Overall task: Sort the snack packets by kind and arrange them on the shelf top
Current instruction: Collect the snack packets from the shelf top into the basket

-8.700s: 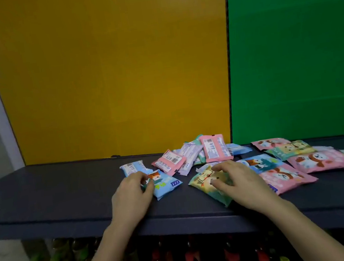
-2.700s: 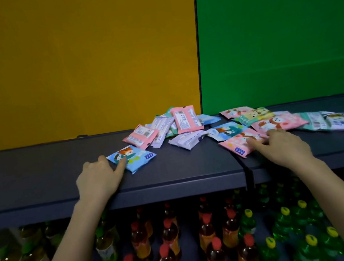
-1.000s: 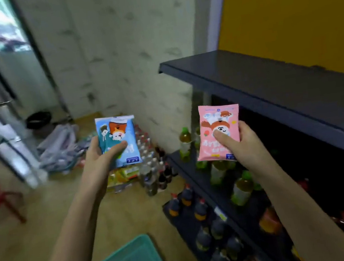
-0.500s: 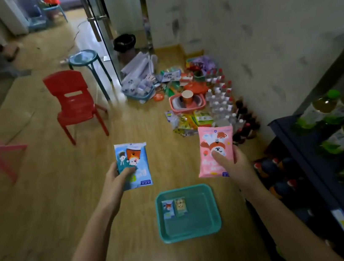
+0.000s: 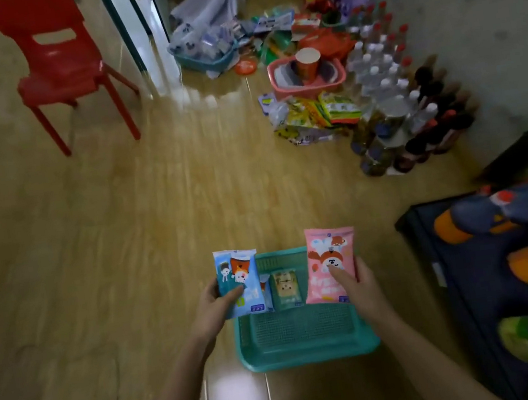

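Hands have lowered toward the teal mesh plastic tray [image 5: 306,339], lower centre: left hand [image 5: 212,310] grips a blue foil packet [image 5: 238,281], right hand [image 5: 361,286] a pink foil packet [image 5: 327,258]; sorting seems barely begun.

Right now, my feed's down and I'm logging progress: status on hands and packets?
Left hand grips blue packet. Right hand grips pink packet. Both above teal tray on floor, green packet lying inside. Path to tray clear.

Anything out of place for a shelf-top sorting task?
Yes. The left hand holds a blue packet and the right hand a pink packet above a teal tray on the floor, where a green packet lies. The shelf top is not in view, so packets seem headed the wrong way.
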The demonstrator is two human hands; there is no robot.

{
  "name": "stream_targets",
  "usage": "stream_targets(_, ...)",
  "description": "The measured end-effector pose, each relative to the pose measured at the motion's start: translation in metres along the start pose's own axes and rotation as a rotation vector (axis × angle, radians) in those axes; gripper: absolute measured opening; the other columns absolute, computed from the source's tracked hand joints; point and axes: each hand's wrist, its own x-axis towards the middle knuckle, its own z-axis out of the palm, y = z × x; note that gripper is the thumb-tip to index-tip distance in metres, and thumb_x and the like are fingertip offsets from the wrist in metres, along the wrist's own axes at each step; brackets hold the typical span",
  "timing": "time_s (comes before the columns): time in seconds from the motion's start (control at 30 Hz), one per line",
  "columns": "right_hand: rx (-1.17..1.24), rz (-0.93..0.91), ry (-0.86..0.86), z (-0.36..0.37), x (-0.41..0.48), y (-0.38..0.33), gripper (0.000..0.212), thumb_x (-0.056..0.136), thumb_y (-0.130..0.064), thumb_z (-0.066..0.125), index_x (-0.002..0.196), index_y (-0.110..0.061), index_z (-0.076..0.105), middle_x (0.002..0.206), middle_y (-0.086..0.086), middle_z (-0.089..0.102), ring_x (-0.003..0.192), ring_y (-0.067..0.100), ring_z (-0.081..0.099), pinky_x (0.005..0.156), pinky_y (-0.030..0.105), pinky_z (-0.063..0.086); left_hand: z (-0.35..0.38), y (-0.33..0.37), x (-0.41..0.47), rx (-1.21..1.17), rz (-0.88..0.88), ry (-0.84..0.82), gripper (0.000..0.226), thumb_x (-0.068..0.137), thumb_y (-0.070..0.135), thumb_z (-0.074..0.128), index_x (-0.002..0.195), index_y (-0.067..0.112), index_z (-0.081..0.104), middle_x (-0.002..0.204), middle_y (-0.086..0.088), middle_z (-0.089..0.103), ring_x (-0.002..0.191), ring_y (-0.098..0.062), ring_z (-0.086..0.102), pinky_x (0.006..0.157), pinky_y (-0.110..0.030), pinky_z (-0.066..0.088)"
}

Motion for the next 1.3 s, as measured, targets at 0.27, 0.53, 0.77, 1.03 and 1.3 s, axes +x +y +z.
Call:
stream_targets(0.27,-0.117,0.018,-0.097,0.043,0.148,0.188,0.018,0.095,-0.013,0.048,0.111,-0.021,0.047,0.099,-0.003,0.061,0.088,0.015,0.061,0.07,0.027,0.05,0.015,-0.173,0.158,0.115,-0.09,0.046,0.023,0.089,0.001,0.057,0.11,0.004,0.049,0.1,-0.013,0.062,0.072,-0.014,0.059,0.054,-0.016,0.051)
stream_targets(0.53,-0.324,0.001,-0.095,0.067,0.237,0.271,0.029,0.093,-0.018,0.053,0.12,-0.009,0.046,0.11,0.004,0.059,0.094,0.019,0.06,0.081,0.034,0.052,0.041,-0.245,0.243,0.322,-0.049,0.049,0.033,0.09,0.012,0.057,0.12,0.004,0.045,0.105,-0.009,0.057,0.088,-0.019,0.054,0.075,-0.027,0.04)
stream_targets(0.77,-0.369,0.057,-0.061,0.073,0.257,0.294,0.03,0.088,-0.018,0.062,0.112,-0.01,0.047,0.116,0.011,0.062,0.096,0.023,0.064,0.085,0.042,0.054,0.056,-0.268,0.253,0.511,-0.027,0.133,0.039,0.09,0.004,0.052,0.124,0.0,0.035,0.126,-0.018,0.053,0.111,-0.032,0.054,0.084,-0.031,0.043)
stream_targets(1.03,-0.893,-0.044,0.103,0.068,0.25,0.283,0.031,0.085,-0.043,0.06,0.089,-0.016,0.044,0.094,0.0,0.05,0.079,0.016,0.049,0.056,0.026,0.033,0.064,-0.262,0.241,0.886,0.275,0.164,0.06,0.088,-0.004,0.043,0.144,0.002,0.02,0.147,-0.015,0.026,0.134,-0.026,0.03,0.106,-0.032,0.033)
stream_targets(1.3,-0.902,-0.244,0.104,0.0,0.141,0.083,0.023,0.089,-0.028,0.055,0.109,-0.018,0.062,0.116,0.0,0.06,0.106,0.018,0.057,0.086,0.031,0.046,0.038,-0.053,0.135,1.06,0.446,0.148,0.025,0.093,0.018,0.048,0.114,0.008,0.059,0.114,-0.006,0.063,0.102,-0.024,0.059,0.082,-0.037,0.049)
